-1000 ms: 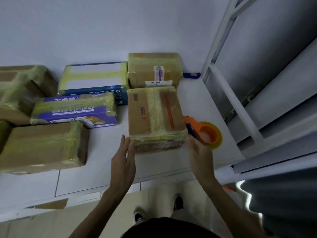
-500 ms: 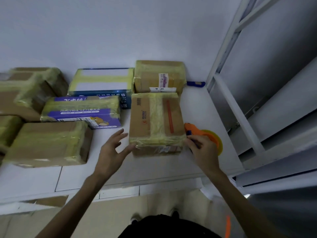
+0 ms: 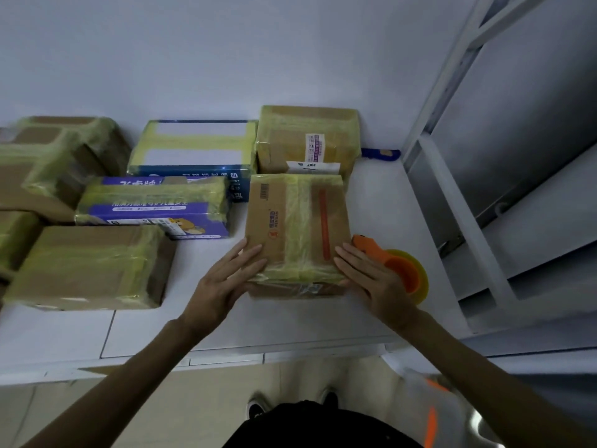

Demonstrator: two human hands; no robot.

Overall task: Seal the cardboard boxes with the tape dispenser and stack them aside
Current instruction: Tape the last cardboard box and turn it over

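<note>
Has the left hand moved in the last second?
Yes. The left hand moved right, from beside the taped box's near-left corner onto its top.

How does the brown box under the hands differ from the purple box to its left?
The brown box is plain cardboard with a red strip and a barcode; the purple box carries white lettering and a cartoon animal. The brown box runs lengthwise away from the person; the purple box lies crosswise. The left hand and right hand touch the brown box; the purple box is untouched. Both wear yellowish tape on the white table.
</note>
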